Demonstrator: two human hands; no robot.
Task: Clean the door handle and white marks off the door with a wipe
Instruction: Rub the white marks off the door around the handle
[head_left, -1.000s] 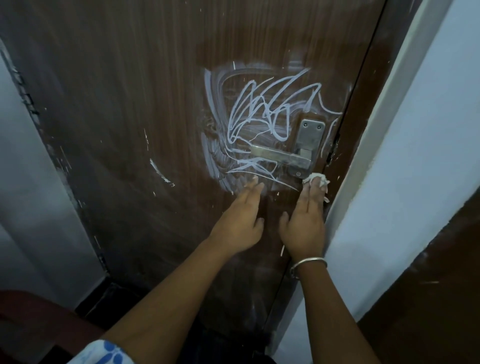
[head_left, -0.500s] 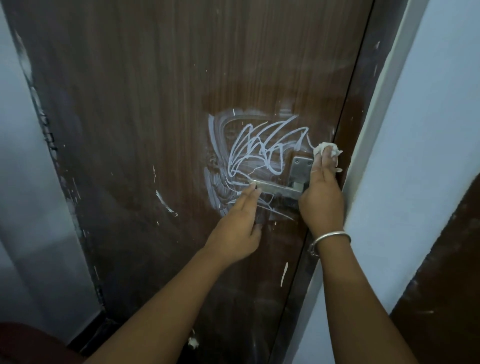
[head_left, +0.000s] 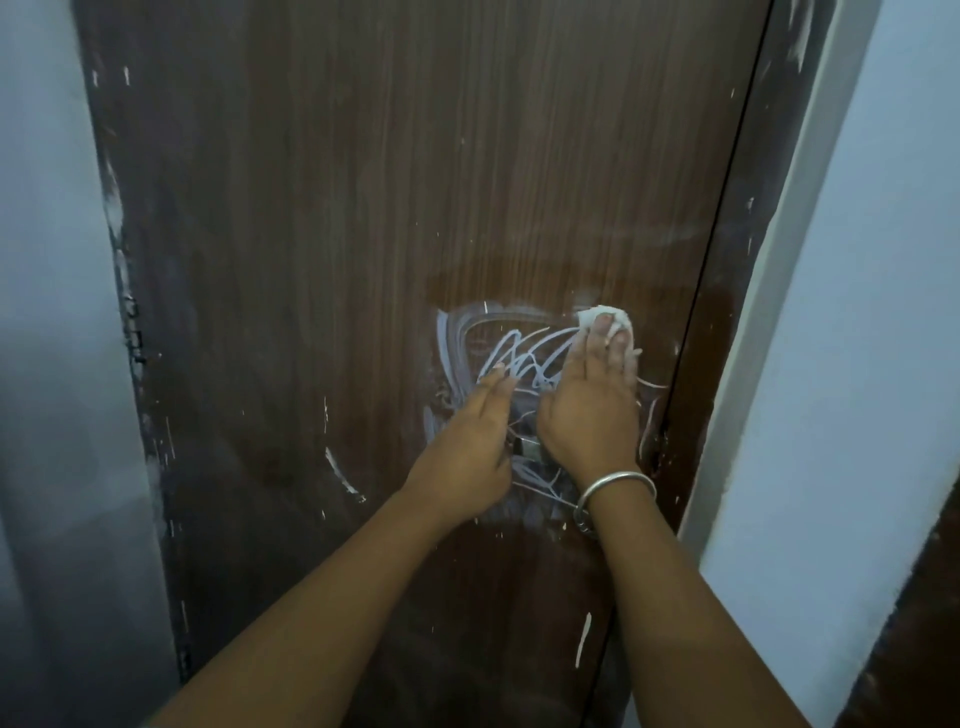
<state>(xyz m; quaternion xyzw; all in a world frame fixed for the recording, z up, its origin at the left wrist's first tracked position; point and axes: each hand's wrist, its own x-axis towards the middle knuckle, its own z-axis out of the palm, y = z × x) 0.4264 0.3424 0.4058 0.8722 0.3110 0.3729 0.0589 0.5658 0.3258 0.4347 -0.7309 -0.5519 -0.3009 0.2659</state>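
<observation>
Here the dark brown wooden door (head_left: 363, 260) fills most of the frame from the upper left to the bottom centre, its grain running top to bottom. The pale wall (head_left: 852, 322) takes up the right side of the frame, with the door frame (head_left: 727, 322) as a dark strip between it and the door. A second pale surface runs down the left edge of the frame.

Right of centre on the door sits a patch of white marks (head_left: 467, 353): a smeared rounded outline on its left and top, with thin scribbled lines inside it. Separate white streaks lie lower left of the patch and near the bottom centre of the door.

Both forearms reach up from the bottom of the frame. The left hand (head_left: 470, 441) lies flat and open against the door over the lower left of the scribble, fingers straight and holding nothing. The right hand (head_left: 592, 410) is just beside it, fingers pressed on a crumpled white wipe (head_left: 610, 319) at the upper right corner of the marks, the wipe touching the door. A silver bangle (head_left: 615, 488) circles the right wrist.

The door handle (head_left: 527, 447) is almost wholly hidden; only a small glint of metal shows in the gap between the two hands.
</observation>
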